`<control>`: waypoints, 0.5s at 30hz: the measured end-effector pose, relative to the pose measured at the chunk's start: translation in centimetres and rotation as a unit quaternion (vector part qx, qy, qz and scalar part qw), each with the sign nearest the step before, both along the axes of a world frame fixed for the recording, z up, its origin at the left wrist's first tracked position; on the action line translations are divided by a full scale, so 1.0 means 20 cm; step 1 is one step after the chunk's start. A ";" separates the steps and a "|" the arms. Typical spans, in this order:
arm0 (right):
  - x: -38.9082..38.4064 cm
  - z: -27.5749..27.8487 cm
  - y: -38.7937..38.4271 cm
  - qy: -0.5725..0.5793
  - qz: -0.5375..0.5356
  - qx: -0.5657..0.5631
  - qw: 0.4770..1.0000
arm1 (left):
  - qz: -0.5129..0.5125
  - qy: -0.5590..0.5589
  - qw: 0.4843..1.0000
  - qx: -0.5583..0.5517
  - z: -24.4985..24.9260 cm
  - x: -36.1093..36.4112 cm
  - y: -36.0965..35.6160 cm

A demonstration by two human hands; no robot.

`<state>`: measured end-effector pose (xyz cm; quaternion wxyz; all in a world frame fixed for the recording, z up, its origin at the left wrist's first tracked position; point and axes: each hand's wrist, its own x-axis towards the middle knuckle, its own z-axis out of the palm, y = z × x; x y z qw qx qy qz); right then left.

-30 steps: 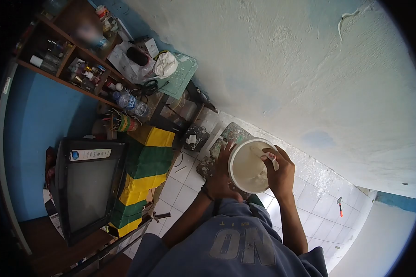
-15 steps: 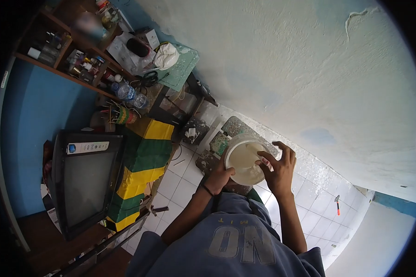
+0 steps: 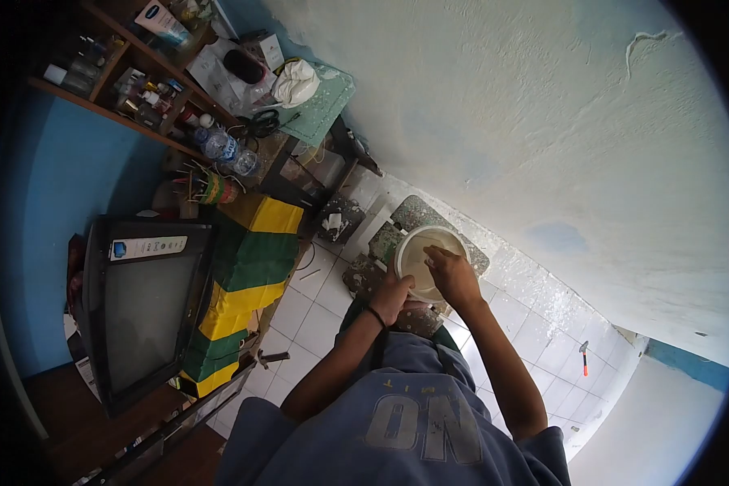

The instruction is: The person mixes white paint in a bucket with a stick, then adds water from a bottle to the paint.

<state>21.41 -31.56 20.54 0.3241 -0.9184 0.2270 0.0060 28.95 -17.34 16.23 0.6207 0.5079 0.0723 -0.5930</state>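
Note:
A round white tub point(image 3: 414, 239) with pale, creamy material inside is held in front of my body. My left hand point(image 3: 390, 300) grips it at the lower left of the rim, thumb over the edge and fingers around the outside. Over the opening, my right hand point(image 3: 454, 279) reaches in from the right with its fingers bent together. Whatever those fingers pinch is hidden behind the hand. Beneath the tub stands a speckled, paint-spattered stool or step point(image 3: 417, 212).
At left, a black-framed screen point(image 3: 150, 324) stands beside a green-and-yellow cloth point(image 3: 255, 251). Shelves point(image 3: 97, 109) with bottles are upper left. A patchy pale wall point(image 3: 502, 121) rises ahead. A hammer point(image 3: 584, 358) lies on white floor tiles point(image 3: 535, 340) strewn with flakes.
My right hand has moved left and down into the tub's opening, its fingers closing together. The tub stays in my left hand and looks slightly tilted. The view has shifted a little.

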 end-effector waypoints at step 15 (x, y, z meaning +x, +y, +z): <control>-0.08 0.00 0.04 0.076 0.127 0.067 0.987 | -0.002 -0.025 0.999 0.040 -0.13 0.03 0.07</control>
